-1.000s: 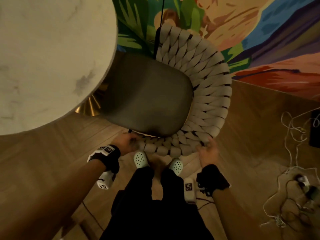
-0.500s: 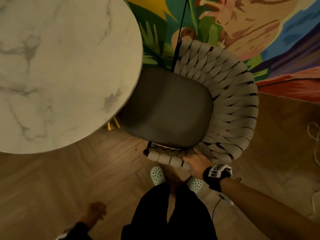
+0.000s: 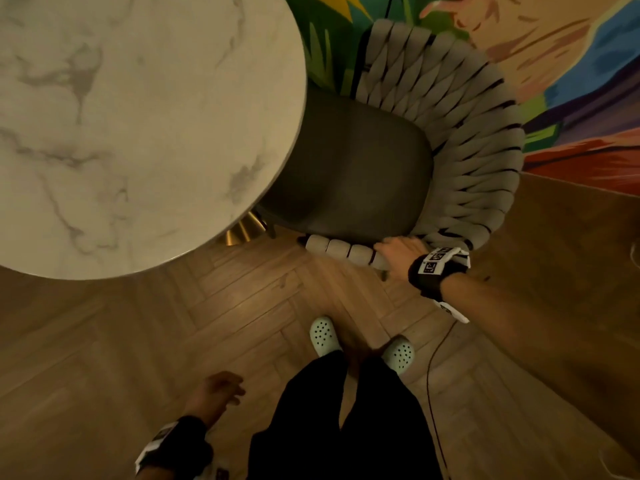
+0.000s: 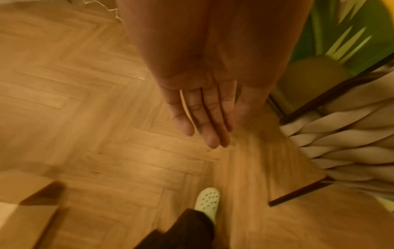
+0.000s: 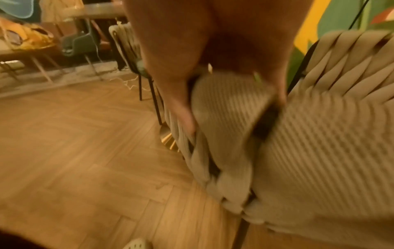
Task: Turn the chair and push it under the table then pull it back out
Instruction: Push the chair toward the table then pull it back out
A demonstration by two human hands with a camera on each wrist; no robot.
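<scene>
A chair (image 3: 450, 140) with a dark seat and a woven beige back stands beside the round marble table (image 3: 138, 133). The front of its seat is tucked under the table's edge. My right hand (image 3: 398, 250) grips the near end of the woven rim; in the right wrist view its fingers (image 5: 181, 107) curl round a beige strap (image 5: 226, 101). My left hand (image 3: 218, 389) hangs low at my left side, away from the chair and holding nothing. In the left wrist view its fingers (image 4: 204, 121) are straight over the floor, with the woven back (image 4: 341, 134) to the right.
A painted mural wall (image 3: 571, 64) runs close behind the chair. The table's gold base (image 3: 242, 230) shows under its edge. A black cable (image 3: 433, 375) lies on the herringbone floor by my pale green clogs (image 3: 323, 336). Other chairs and tables (image 5: 81, 42) stand farther off.
My left hand let go of the chair's rim and dropped to my side. The chair, held by the right hand alone, moved away from my feet and its seat slid under the table's edge.
</scene>
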